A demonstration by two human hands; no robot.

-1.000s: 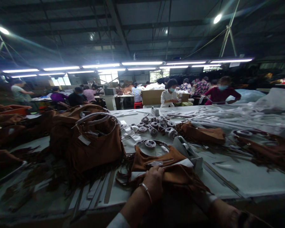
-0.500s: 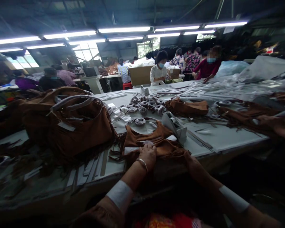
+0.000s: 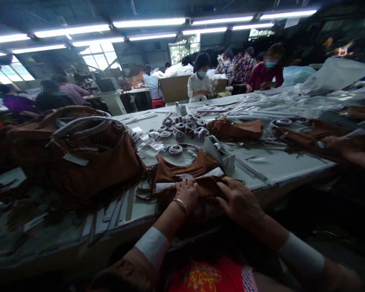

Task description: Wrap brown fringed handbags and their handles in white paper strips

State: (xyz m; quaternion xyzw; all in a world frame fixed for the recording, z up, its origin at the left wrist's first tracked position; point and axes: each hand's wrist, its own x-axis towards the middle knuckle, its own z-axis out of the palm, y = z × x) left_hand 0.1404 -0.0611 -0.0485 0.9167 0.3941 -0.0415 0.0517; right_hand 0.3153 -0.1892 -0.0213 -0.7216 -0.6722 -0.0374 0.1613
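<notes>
The small brown bag [image 3: 188, 164] lies flat on the table [image 3: 288, 168], directly in front of me, its near edge under my hands. My left hand [image 3: 187, 192] rests on the folded near part, left of my right hand; its fingers are together and slightly bent over the fold. Whether they pinch the material I cannot see. My right hand [image 3: 240, 198] is spread, thumb apart from the fingers, with its fingertips at the right end of the fold; no firm grip is visible.

Labels: a blank-looking white tag [image 3: 75, 159] hangs on the large brown bag [image 3: 94, 170] to the left. The red cloth [image 3: 207, 275] below my forearms carries a yellow motif; no legible writing appears on either.

Materials: the small bag has a matte, suede-like surface, with thin fringe at its left side. A white strip [image 3: 165, 186] crosses its middle. A wrapped coil [image 3: 175, 149], round and pale, sits at its handle. A grey tape dispenser [image 3: 219, 154], wedge-sided, stands just beside its right upper corner. Further coils [image 3: 179, 132] are heaped beyond. A smooth metal bangle [image 3: 181, 205] rings my left wrist.
</notes>
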